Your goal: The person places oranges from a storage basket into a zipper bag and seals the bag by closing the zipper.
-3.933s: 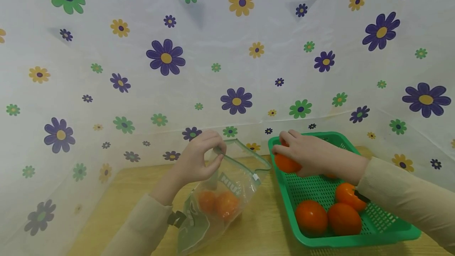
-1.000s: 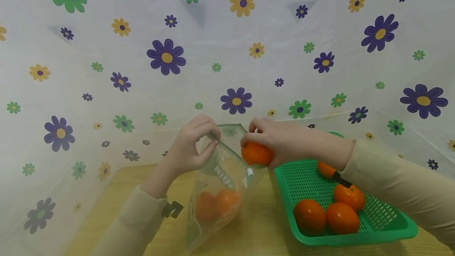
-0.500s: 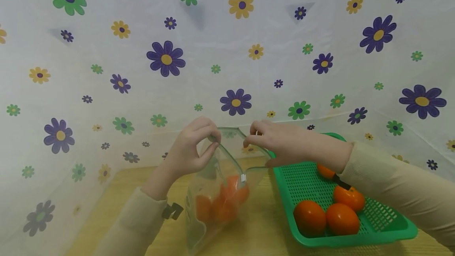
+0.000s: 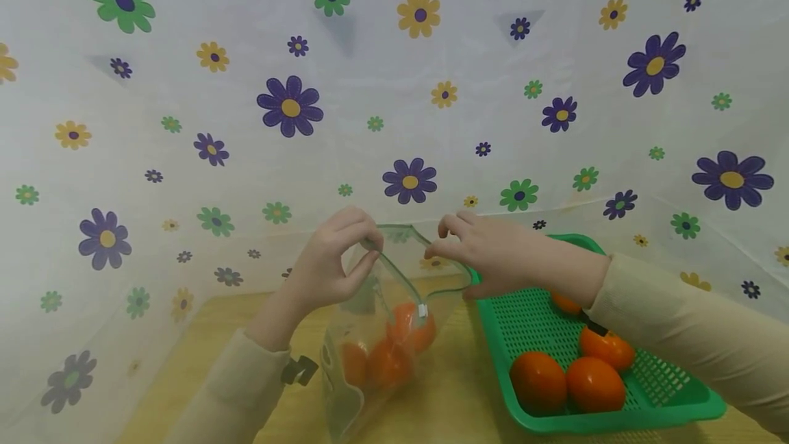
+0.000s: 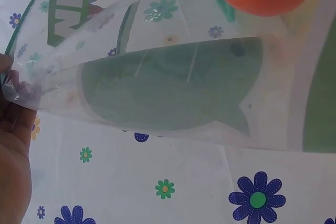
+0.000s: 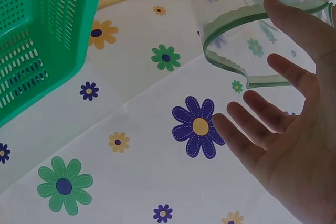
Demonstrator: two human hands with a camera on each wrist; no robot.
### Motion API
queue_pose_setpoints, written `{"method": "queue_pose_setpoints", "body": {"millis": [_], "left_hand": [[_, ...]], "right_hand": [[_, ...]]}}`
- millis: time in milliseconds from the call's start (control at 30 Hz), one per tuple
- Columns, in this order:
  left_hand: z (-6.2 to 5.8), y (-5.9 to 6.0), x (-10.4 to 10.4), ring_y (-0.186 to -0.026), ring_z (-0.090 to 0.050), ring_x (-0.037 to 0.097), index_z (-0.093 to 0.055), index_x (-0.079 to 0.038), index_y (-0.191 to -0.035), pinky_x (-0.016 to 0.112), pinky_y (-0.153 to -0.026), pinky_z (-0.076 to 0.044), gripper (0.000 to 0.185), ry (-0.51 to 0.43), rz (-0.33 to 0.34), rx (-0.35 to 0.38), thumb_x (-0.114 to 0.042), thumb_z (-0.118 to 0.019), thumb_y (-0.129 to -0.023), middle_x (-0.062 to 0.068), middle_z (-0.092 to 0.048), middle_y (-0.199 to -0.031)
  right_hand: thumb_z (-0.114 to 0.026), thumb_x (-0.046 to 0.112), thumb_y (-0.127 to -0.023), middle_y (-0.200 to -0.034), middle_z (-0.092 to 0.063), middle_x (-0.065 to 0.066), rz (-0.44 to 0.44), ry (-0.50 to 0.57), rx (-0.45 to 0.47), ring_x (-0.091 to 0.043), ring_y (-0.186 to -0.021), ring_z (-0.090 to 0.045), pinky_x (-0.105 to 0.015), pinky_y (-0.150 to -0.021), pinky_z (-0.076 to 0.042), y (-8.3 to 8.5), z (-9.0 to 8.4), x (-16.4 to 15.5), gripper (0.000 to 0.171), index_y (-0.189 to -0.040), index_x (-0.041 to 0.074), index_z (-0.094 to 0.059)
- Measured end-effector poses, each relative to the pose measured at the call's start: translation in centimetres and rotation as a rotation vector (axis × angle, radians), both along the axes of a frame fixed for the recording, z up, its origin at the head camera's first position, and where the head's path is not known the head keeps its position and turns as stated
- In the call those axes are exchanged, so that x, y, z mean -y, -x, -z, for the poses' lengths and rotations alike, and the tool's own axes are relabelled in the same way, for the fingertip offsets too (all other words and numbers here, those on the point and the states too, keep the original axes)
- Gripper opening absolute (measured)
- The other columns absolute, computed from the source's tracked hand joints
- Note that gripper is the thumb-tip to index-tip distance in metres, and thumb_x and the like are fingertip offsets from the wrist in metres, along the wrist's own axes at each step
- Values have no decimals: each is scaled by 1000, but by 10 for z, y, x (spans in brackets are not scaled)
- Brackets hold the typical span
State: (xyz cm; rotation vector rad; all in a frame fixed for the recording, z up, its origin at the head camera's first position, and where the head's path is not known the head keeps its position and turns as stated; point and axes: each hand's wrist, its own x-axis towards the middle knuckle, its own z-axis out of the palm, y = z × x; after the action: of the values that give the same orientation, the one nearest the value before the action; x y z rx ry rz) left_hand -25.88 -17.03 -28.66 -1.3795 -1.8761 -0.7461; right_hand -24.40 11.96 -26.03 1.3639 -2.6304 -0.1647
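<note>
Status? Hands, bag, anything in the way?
Left hand pinching clear bag at rim. Right hand empty, at bag's mouth. Three orange fruits visible inside. Mouth open, no object blocking it.

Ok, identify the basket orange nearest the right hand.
The rearmost visible orange in the basket, partly behind the right arm; the other three lie nearer the camera.

A pale yellow-brown wood-grain surface (image 4: 456,399) spans the bottom of the frame. A green rectangular perforated plastic basket (image 4: 592,423) sits on it at lower right; a clear plastic zip bag (image 4: 345,406) stands at lower centre.
</note>
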Motion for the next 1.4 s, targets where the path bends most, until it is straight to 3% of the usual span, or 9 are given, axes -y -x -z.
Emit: {"method": "queue_pose_setpoints", "body": {"millis": [833,1400], "left_hand": [[2,0,-4,-84,-57,17,-65,-6,-90,25,-79,-50,20,-2,17,8,11,-66,-80,3,-62,-84],[2,2,-6,-84,-56,18,-64,-7,-91,25,-80,-49,22,0,19,-1,12,-67,-79,3,-61,-85]], "right_hand": [[-90,48,-81,-142,-56,-14,29,-5,-27,-33,-127,-58,-50,-104,-58,2,11,-12,76,-145,26,-56],[-92,50,-78,-145,-54,-15,108,-52,-35,-35,-129,-57,-54,-104,-57,6,18,-21,87,-150,25,-50]]}}
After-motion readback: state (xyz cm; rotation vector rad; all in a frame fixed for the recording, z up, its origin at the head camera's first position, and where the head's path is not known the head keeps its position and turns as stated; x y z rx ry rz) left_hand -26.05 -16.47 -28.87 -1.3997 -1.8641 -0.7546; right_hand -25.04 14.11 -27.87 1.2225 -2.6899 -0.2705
